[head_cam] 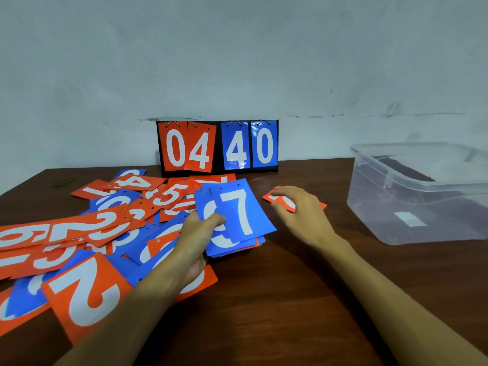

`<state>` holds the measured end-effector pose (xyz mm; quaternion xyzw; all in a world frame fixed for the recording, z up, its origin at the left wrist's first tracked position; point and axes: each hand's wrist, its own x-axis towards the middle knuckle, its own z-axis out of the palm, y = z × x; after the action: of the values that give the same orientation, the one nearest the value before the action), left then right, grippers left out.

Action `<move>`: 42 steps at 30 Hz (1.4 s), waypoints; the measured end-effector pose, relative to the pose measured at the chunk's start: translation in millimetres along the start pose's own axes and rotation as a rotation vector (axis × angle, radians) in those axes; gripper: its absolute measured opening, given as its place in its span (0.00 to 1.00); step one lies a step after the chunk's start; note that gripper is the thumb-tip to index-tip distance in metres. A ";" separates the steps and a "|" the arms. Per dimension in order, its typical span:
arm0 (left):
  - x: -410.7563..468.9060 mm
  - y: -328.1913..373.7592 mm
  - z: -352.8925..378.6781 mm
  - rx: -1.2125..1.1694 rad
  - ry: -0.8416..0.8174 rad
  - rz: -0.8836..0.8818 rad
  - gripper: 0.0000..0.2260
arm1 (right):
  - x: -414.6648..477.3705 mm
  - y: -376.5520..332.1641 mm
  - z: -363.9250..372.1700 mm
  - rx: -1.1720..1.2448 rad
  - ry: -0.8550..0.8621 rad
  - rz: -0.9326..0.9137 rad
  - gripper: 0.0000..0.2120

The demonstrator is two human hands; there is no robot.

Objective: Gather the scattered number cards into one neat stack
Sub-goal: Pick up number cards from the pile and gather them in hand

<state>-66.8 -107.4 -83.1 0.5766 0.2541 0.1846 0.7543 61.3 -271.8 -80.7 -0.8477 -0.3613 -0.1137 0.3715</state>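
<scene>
- While the left hand [196, 233] holds the stack [237, 212] just above the table [264, 299], its thumb lies on top of a blue 7 and its fingers curl under the cards.
- The right hand [301, 215] is on one red card [272, 198] that lies alone, right of the stack. Its fingers bend over the card and the thumb pinches the near edge.
- It looks like the step is picking up this one card to add it to the stack.
- Next, the card has to be lifted and laid flat on the blue 7, with the edges lined up.
- Many loose cards [87, 233] lie in a heap on the left, so most of the job is not done.
- A score board [217, 146] stands at the far side, and a clear box [422, 196] sits on the right.
</scene>
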 end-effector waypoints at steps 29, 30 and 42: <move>-7.5 8.2 -3.3 -0.071 -0.015 -0.114 0.04 | 7.3 29.8 -13.0 -0.567 -0.246 -0.154 0.18; -7.0 8.1 -3.7 -0.072 -0.020 -0.125 0.04 | 6.7 28.5 -12.4 -0.488 -0.184 -0.093 0.18; -11.9 23.5 -12.3 -0.210 -0.088 -0.238 0.17 | -2.6 -40.7 -0.5 0.020 -0.084 -0.440 0.11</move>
<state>-83.4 -98.4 -61.0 0.4680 0.2668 0.0941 0.8372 31.1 -254.7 -59.3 -0.7488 -0.5536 -0.1527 0.3308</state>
